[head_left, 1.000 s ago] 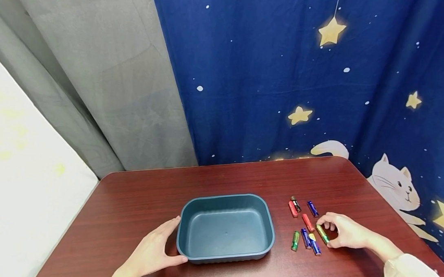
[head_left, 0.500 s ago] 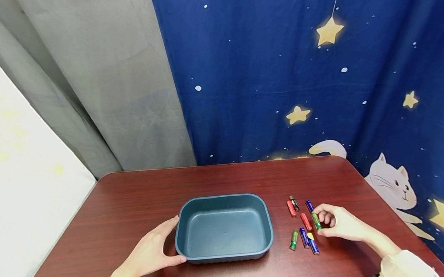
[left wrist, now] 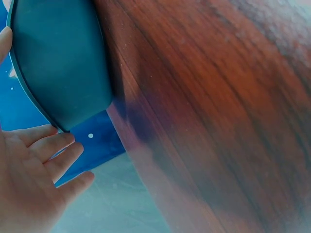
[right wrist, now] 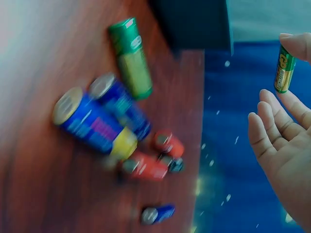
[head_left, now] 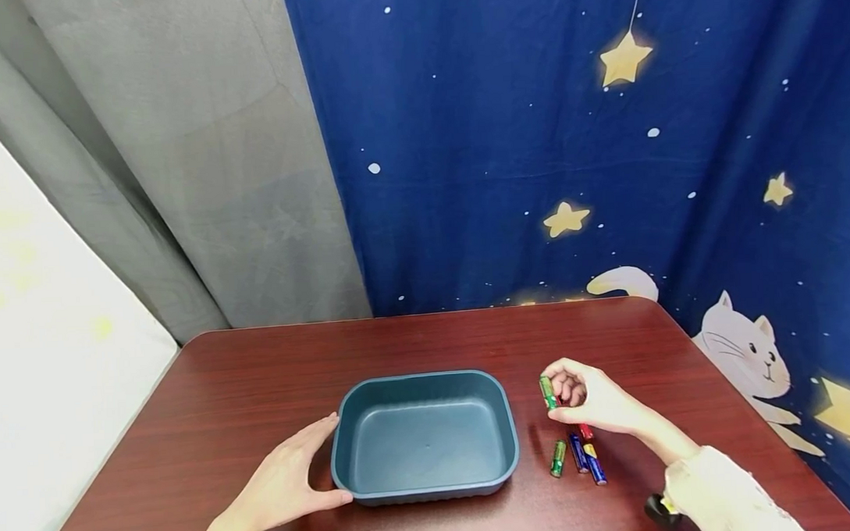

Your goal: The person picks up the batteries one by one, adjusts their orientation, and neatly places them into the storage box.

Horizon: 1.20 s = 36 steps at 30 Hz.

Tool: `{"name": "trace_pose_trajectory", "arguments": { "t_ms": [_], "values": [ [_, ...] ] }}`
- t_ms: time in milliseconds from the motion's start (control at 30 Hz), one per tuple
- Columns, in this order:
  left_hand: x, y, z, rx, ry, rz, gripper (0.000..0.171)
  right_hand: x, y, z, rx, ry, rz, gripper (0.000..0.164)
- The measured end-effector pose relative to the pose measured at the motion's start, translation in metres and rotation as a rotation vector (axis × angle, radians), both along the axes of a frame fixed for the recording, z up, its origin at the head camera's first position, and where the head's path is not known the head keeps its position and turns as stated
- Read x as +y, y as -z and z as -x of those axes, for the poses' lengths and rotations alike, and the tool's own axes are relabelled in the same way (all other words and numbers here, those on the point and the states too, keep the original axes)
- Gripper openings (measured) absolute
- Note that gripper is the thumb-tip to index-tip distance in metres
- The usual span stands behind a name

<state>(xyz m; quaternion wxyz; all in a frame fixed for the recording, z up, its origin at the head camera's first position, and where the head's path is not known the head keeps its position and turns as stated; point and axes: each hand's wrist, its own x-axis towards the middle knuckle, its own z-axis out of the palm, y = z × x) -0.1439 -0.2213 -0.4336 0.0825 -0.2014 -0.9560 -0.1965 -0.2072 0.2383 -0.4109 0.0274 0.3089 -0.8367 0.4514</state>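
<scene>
My right hand [head_left: 605,404] pinches a green and gold battery [right wrist: 285,70] end to end between thumb and fingertip, above the table. Below it, on the table, lie another green battery [right wrist: 131,60], two blue ones, one with a yellow band [right wrist: 92,121], and two red batteries [right wrist: 146,166]. A dark battery [right wrist: 173,164] and a smaller-looking blue battery [right wrist: 158,213] also show in the right wrist view; the hand hides them in the head view. My left hand [head_left: 281,481] touches the left end of a teal plastic bin [head_left: 433,496], thumb and fingers spread along its rim.
The dark red-brown table [head_left: 274,364] has a rounded back edge. Behind it hang a grey curtain [head_left: 183,188] and a blue starry curtain [head_left: 464,178]. The bin stands between the left hand and the loose batteries.
My right hand has lifted the green and gold battery from the right side of the group and carried it left and away from me, toward the bin. The left hand stays at the bin's rim.
</scene>
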Motion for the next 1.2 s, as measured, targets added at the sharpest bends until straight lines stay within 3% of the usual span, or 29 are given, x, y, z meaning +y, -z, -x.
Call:
{"name": "trace_pose_trajectory", "arguments": {
  "t_ms": [233,500,767,1000,1200],
  "values": [
    [-0.001,0.002,0.001,0.023,0.006,-0.004,0.094,-0.032,-0.011,0.004,-0.016,-0.033,0.037,0.043],
    [-0.001,0.001,0.002,-0.007,0.003,-0.007,0.096,-0.072,-0.012,0.007,-0.005,-0.071,0.056,0.044],
    [0.0,0.0,0.001,-0.011,0.001,-0.007,0.097,-0.116,-0.032,-0.003,-0.067,-0.148,0.061,0.044],
    [0.002,-0.001,0.002,-0.016,-0.003,-0.016,0.097,-0.142,-0.008,0.012,-0.078,-0.072,0.029,0.046],
    [0.001,-0.001,0.002,-0.025,-0.013,-0.016,0.097,-0.165,-0.002,0.014,-0.094,-0.065,0.014,0.046]
  ]
}}
